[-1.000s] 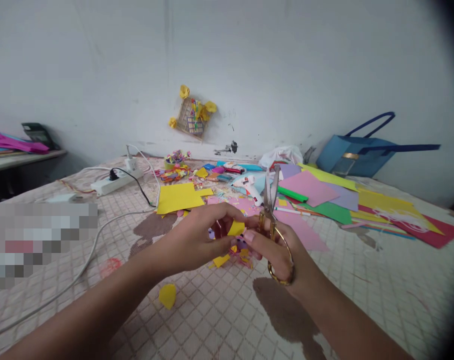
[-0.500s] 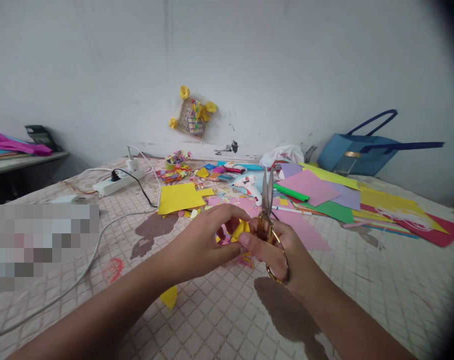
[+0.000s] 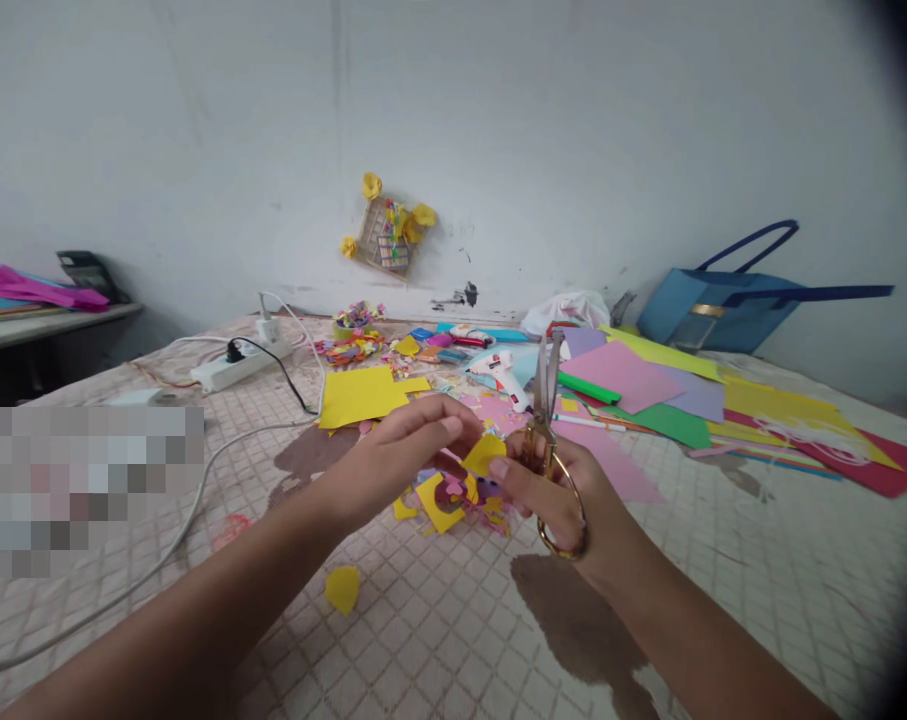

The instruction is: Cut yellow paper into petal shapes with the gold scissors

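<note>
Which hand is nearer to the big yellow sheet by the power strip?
Left. The left hand is just right of the yellow sheet, nearer the wearer; the right hand, holding scissors, is farther right.

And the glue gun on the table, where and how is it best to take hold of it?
Probably by the handle, fingers coming down from above and closing across it. The glue gun lies on its side: the handle slants toward the person, while the nozzle points left, away from that grip.
</note>
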A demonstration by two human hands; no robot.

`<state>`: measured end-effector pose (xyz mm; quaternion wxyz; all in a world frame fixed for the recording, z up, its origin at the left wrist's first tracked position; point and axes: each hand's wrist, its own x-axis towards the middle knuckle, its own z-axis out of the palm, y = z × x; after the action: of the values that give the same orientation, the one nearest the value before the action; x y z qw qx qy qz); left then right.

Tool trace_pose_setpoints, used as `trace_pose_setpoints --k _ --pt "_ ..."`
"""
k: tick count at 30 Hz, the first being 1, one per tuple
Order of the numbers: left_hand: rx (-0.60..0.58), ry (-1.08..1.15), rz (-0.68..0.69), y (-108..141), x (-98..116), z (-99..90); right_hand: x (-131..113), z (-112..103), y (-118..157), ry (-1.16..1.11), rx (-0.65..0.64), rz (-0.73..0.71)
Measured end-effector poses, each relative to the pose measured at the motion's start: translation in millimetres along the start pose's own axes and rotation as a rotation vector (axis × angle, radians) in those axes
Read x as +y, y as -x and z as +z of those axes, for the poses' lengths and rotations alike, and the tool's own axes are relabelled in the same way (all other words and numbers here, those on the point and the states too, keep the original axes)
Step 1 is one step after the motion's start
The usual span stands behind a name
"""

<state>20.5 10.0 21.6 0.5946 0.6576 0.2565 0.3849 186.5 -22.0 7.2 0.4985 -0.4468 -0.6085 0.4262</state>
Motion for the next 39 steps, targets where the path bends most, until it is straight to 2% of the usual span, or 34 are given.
trace_pose_setpoints --k 4,7,9,11,12,14,16,21,24,27,29,31,35,39 --pt "-0.066 -0.042 -0.020 -2.1 -3.5 3.0 -2.0 0.3 1.2 0.074 -0.013 0.007" --pt "-0.114 -0.169 -0.042 -1.0 4.8 -6.3 -2.0 -0.3 1.4 0.099 -0.031 -0.005" --pt "-0.236 -0.349 -0.111 3.2 17.7 -19.7 -2.4 -1.3 1.6 0.120 -0.041 -0.013" --pt "-0.443 -0.563 -0.272 9.7 32.6 -34.6 -2.7 -2.5 1.8 0.146 -0.029 -0.017" --pt "-0.489 -0.629 -0.356 13.0 39.1 -41.0 -2.7 -3.1 1.8 0.157 -0.021 -0.020" --pt "-0.508 -0.767 -0.453 18.3 47.7 -49.2 -2.0 -3.8 1.7 0.175 -0.004 -0.020" --pt "-0.499 -0.894 -0.494 20.6 49.8 -50.8 -0.8 -4.1 1.3 0.183 -0.004 -0.021" --pt "-0.580 -1.034 -0.603 16.8 42.6 -40.0 1.6 -4.3 -1.3 0.177 0.010 -0.031" --pt "-0.506 -1.181 -0.456 11.7 35.8 -31.5 3.3 -5.5 -3.5 0.172 0.042 -0.038" --pt "-0.325 -1.361 -0.282 7.2 22.5 -19.7 6.2 -7.9 -5.7 0.170 0.038 -0.043" --pt "-0.206 -1.469 -0.250 6.4 11.6 -9.4 8.0 -9.5 -6.7 0.168 0.031 -0.040" --pt "-0.087 -1.583 -0.293 7.9 2.6 1.1 9.3 -10.8 -7.2 0.160 0.036 -0.047" --pt "-0.099 -1.610 -0.403 12.0 -3.8 14.3 11.2 -14.3 -9.0 0.160 0.052 -0.087" --pt "-0.110 -1.632 -0.383 10.9 -1.4 13.2 16.2 -22.9 -15.0 0.120 0.099 -0.100"
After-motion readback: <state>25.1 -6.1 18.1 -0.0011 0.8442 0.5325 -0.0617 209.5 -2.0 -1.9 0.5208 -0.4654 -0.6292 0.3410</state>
